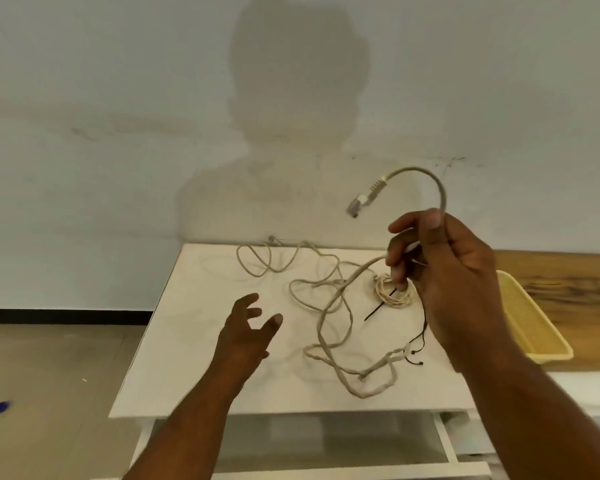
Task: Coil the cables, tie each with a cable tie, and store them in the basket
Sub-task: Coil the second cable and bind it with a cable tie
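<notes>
I pinch the grey network cable (357,271) in my right hand (444,268), fingers and thumb curled round it a little way back from its plug (359,202). The short free end arches up out of my fist and the plug hangs in the air in front of the wall. The rest of the cable trails down onto the white table (194,341) and sprawls there in loose, crossing loops that reach the far edge.

My left hand (246,327) holds nothing. Its fingers are spread, and it hovers over bare tabletop just left of the tangle.

The cable looks light but springy: it keeps its own arch, so I expect the turns to want to open unless I hold each one. The plug is the fragile part, so the jacket is the place to grip, and my free hand can feed slack.

A smaller cream cable coil (394,292) lies just beneath my right hand with a black cable tie (378,311) sticking out of it. More black ties (418,341) lie near my right wrist, touching the big cable's loops, so they may drag. The yellow basket (534,323) stands off the table's right edge. The open room is on the left.
</notes>
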